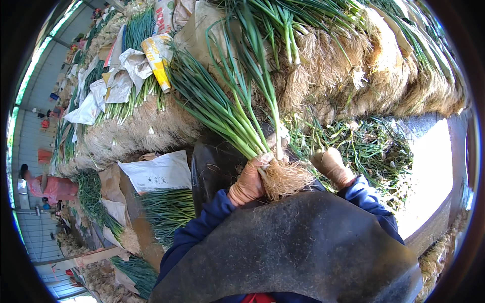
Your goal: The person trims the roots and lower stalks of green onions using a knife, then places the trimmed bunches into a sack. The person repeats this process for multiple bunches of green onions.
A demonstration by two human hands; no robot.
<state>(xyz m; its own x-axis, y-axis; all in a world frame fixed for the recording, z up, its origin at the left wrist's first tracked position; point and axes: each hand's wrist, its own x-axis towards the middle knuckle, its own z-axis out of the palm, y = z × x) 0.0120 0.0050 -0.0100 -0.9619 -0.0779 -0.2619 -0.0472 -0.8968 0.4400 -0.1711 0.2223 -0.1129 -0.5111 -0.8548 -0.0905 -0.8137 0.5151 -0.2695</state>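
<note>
My left hand, in a tan work glove, grips a bunch of green onions just above its roots. The long green leaves fan out away from me, and the tangle of pale roots hangs to the right of that glove. A thicker white-stemmed stalk stands apart from the others at the bunch's right side. My right hand, also gloved, is to the right of the roots and apart from them, near a heap of stripped leaves. Its fingertips are unclear, so I cannot see whether it pinches anything.
Stacked green onions with thick root masses rise in front. More bundles lie at left beside a white printed sack. A dark apron covers my lap. A person in pink is at far left.
</note>
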